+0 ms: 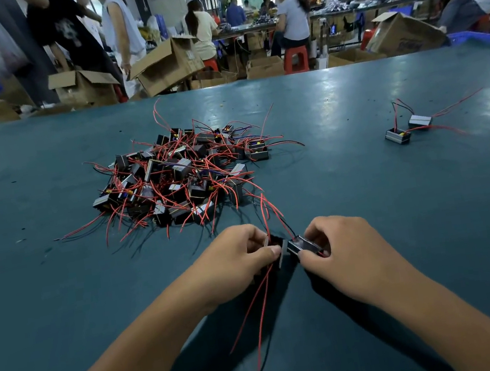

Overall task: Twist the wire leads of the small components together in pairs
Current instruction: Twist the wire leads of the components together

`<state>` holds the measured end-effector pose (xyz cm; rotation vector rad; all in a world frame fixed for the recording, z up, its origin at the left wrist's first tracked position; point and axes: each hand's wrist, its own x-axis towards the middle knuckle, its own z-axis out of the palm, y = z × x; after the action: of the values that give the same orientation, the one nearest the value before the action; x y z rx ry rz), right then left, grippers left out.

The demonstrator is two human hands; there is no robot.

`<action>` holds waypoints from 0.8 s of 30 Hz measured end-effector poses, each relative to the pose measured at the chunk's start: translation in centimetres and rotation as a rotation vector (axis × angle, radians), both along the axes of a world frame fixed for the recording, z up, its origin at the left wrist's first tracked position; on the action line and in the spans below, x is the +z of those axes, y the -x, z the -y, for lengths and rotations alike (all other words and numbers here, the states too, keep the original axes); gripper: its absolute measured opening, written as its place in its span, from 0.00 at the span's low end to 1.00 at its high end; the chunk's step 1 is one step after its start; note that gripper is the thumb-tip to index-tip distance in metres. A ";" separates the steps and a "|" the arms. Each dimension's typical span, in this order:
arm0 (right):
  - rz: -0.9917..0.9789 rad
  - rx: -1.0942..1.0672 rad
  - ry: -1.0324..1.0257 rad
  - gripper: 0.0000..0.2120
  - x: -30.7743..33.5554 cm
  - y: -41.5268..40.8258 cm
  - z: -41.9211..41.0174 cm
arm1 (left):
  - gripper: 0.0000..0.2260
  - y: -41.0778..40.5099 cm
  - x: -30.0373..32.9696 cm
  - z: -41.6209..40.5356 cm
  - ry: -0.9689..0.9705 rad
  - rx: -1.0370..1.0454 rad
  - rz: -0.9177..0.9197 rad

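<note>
bare forearms (151, 336), no sleeves, unadorned fingers (266, 253)

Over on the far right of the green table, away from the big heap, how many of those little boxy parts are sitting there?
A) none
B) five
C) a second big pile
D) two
D: only two small components lie on the right side of the table, side by side with their red leads trailing, well apart from the big heap.

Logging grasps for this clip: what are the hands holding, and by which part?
Each holds one small component by its body: the left hand pinches one, the right hand the other. Their red leads hang free.
</note>
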<state>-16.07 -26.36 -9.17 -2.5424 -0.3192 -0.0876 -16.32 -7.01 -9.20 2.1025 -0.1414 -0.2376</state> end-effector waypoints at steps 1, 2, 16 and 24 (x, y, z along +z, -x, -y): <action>0.003 -0.008 -0.017 0.06 0.1 0.0 0.0 | 0.08 0.0 0.0 0.0 0.037 0.001 -0.021; 0.005 -0.011 -0.032 0.06 0.1 0.0 0.0 | 0.08 0.0 0.1 0.0 0.067 0.003 -0.035; 0.115 -0.033 -0.230 0.06 0.2 0.4 -0.2 | 0.04 0.2 0.0 0.7 0.272 -0.020 0.022; 0.152 -0.076 -0.226 0.07 -0.2 0.4 -0.4 | 0.07 -0.1 -0.5 1.2 0.244 0.101 0.058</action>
<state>-16.46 -25.99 -9.34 -2.3276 -0.2558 -0.3287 -16.26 -8.21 -9.69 1.8681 -0.0931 -0.0937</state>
